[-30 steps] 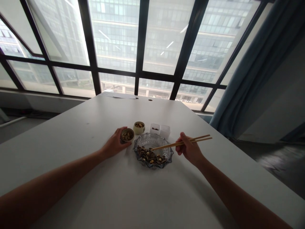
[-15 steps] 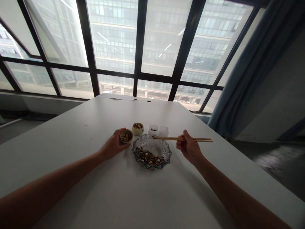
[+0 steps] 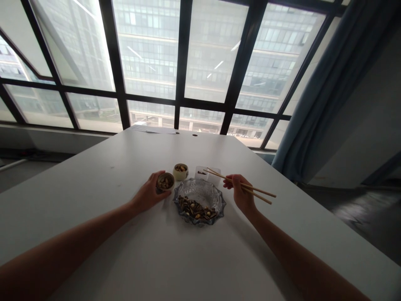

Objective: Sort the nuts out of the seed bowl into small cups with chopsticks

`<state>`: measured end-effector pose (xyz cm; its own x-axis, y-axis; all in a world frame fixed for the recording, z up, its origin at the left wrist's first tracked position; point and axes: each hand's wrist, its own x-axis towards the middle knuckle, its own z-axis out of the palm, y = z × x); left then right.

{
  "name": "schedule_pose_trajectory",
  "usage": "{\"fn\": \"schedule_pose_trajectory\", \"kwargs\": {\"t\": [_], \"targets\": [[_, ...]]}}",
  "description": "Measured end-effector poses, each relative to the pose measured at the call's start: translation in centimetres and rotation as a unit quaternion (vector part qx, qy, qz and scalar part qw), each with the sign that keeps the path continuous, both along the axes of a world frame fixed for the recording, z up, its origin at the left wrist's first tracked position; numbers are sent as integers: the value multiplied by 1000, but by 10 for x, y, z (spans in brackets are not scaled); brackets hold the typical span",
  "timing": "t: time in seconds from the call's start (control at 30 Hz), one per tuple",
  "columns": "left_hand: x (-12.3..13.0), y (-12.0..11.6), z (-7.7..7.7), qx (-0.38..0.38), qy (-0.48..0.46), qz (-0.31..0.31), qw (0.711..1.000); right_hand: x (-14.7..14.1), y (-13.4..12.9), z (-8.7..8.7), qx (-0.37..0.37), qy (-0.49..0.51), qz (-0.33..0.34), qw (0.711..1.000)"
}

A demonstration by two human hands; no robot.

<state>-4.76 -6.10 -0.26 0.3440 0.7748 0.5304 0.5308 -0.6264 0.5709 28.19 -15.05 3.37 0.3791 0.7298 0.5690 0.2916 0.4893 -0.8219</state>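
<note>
My left hand (image 3: 149,193) is wrapped round a small cup (image 3: 165,182) with nut-like pieces in it, left of the glass bowl. In my right hand (image 3: 242,192) is a pair of chopsticks (image 3: 258,193), their tips over the white plastic containers. The scalloped clear glass bowl (image 3: 200,189) holds dark seeds and a few paler pieces along its near side. Behind it stand a cream cup (image 3: 181,172) with brownish pieces and two small square containers (image 3: 214,176); the left one has a few dark bits. Nothing can be made out between the chopstick tips.
All of these stand on a long white table (image 3: 156,251). Papers (image 3: 153,130) lie at its far end, near two dark round holes. Beyond are large framed windows, with a blue curtain (image 3: 316,96) at the right.
My right hand has shifted slightly left and the chopsticks have swung, their tips moving from the bowl's far rim to above the containers. The left hand still holds its cup.
</note>
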Motion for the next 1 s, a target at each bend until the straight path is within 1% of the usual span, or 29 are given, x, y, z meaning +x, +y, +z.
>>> {"fn": "schedule_pose_trajectory", "kwargs": {"t": [0.03, 0.1, 0.17, 0.23, 0.3, 0.37, 0.47, 0.5, 0.63, 0.7, 0.8, 1.0], "targets": [[0, 0, 0, 0, -1, -1, 1000, -3, -5, 2, -1, -5, 5, 1000], [0, 0, 0, -1, -2, -2, 1000, -11, -15, 4, -30, -33, 39, 998], [0, 0, 0, -1, -3, -1, 1000, -22, -24, 7, -73, -87, 79, 990], [0, 0, 0, -2, -2, 1, 1000, -33, -31, 10, -99, -158, 104, 977], [0, 1, 0, -4, 1, 2, 1000, -40, -37, 13, -96, -212, 122, 965], [0, 1, 0, -7, 2, 1, 1000, -41, -40, 18, -92, -229, 148, 958], [-1, 1, -1, -9, 1, 0, 1000, -36, -43, 22, -117, -200, 194, 953], [-1, 1, -1, -8, 1, 0, 1000, -34, -43, 23, -123, -179, 200, 955], [-1, 1, 0, -6, -1, 0, 1000, -28, -43, 24, -103, -87, 167, 977], [-1, 0, 0, -5, -2, 1, 1000, -29, -43, 24, -102, -61, 173, 978], [0, -1, 1, -6, -1, 1, 1000, -32, -45, 25, -116, -48, 197, 972], [0, 0, 2, -9, 0, 3, 1000, -37, -46, 23, -134, -77, 206, 966]]}}
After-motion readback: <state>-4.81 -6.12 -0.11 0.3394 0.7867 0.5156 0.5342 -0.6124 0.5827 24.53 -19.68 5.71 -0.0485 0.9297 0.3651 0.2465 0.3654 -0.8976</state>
